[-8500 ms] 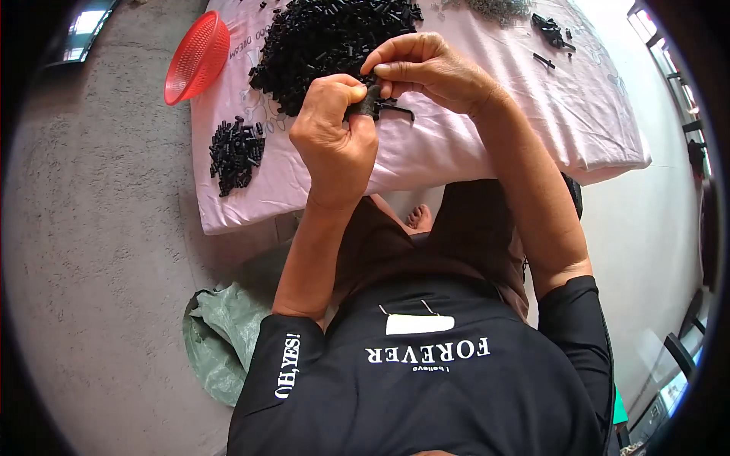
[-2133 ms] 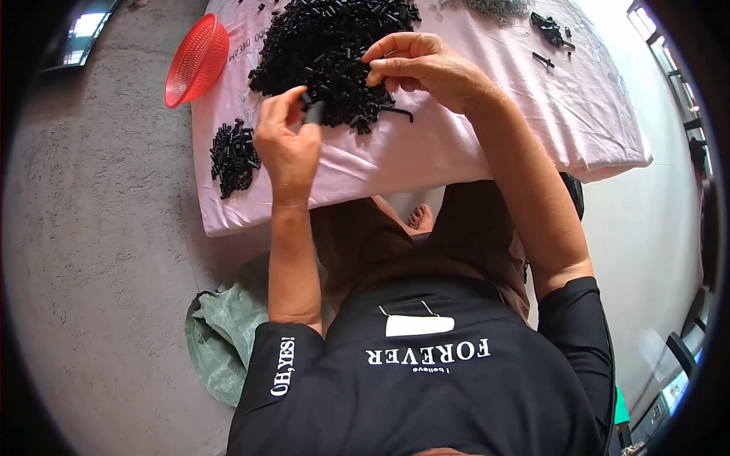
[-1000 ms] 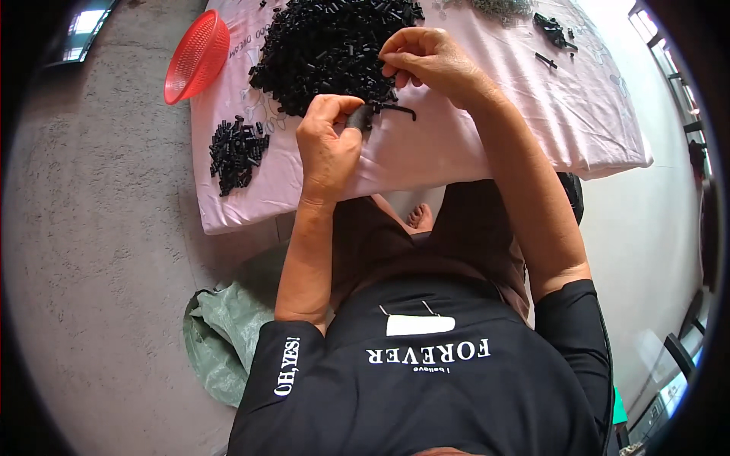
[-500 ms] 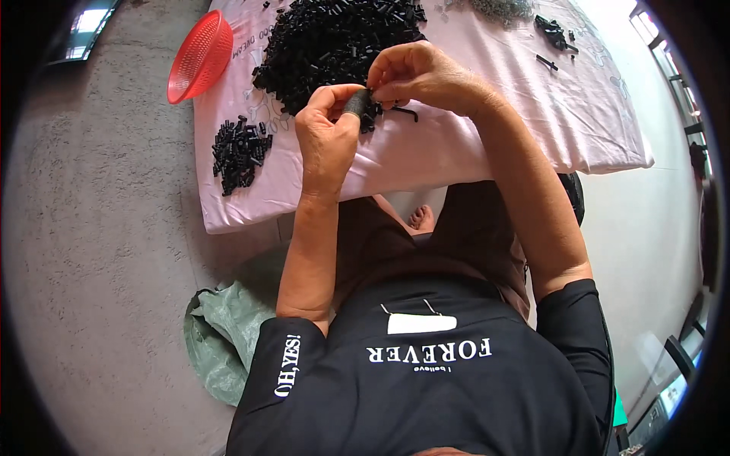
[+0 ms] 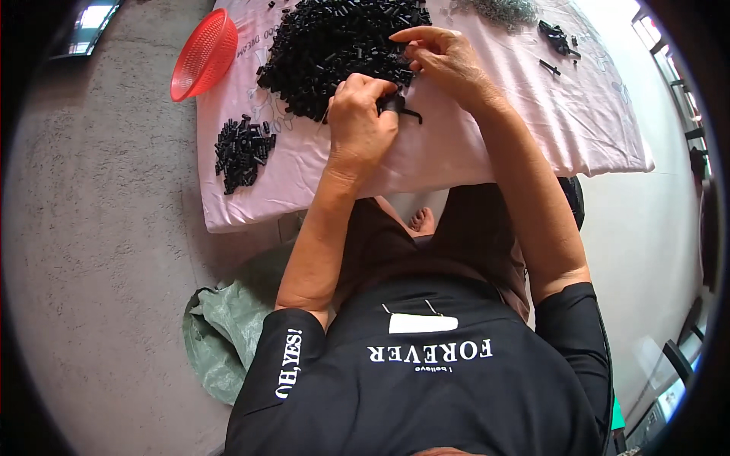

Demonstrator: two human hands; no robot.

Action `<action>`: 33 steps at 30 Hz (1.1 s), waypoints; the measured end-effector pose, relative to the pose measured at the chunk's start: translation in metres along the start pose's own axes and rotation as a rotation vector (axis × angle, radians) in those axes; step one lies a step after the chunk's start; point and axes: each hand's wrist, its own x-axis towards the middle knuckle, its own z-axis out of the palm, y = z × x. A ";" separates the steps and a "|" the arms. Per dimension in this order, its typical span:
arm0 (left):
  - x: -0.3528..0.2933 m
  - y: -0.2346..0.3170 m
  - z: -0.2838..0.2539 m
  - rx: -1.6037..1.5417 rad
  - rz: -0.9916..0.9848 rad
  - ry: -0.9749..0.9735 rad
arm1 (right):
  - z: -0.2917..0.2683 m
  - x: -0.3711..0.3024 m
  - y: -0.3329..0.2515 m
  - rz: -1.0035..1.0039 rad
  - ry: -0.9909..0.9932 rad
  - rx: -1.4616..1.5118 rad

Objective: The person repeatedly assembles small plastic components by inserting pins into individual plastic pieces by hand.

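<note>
A large heap of small black tubular pieces (image 5: 327, 53) lies on the pink cloth. Over its near edge is my left hand (image 5: 359, 118), fingers curled and the thumb in a dark wrap; the fingertips are partly hidden, so what they hold does not show clearly. Just right of that thumb, a thin black bent rod (image 5: 411, 115) sticks out above the cloth. My right hand (image 5: 449, 67) hovers at the heap's right edge, its index finger stretched out and apart from the thumb, with nothing visible between them.
A smaller pile of black pieces (image 5: 242, 154) sits at the table's left, below a red mesh basket (image 5: 205, 57). Small silvery parts (image 5: 506, 11) lie at the far right, near black assembled parts (image 5: 559, 36). A green sack (image 5: 217, 342) rests on the floor.
My hands were together, fingertips meeting over small black pieces. Now they are apart: the left has moved right and turned palm down, the right has shifted slightly right and opened.
</note>
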 end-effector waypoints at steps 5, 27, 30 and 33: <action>0.000 0.002 0.009 0.137 -0.047 -0.062 | 0.002 0.004 0.011 -0.072 0.088 -0.130; 0.053 -0.060 -0.008 0.365 -0.032 0.124 | 0.005 0.001 0.007 -0.076 0.041 -0.074; 0.050 -0.058 -0.009 0.287 -0.048 0.090 | 0.006 0.001 0.006 -0.074 0.028 -0.078; 0.042 -0.047 -0.013 0.208 -0.022 0.138 | 0.006 -0.001 -0.002 0.002 -0.015 0.080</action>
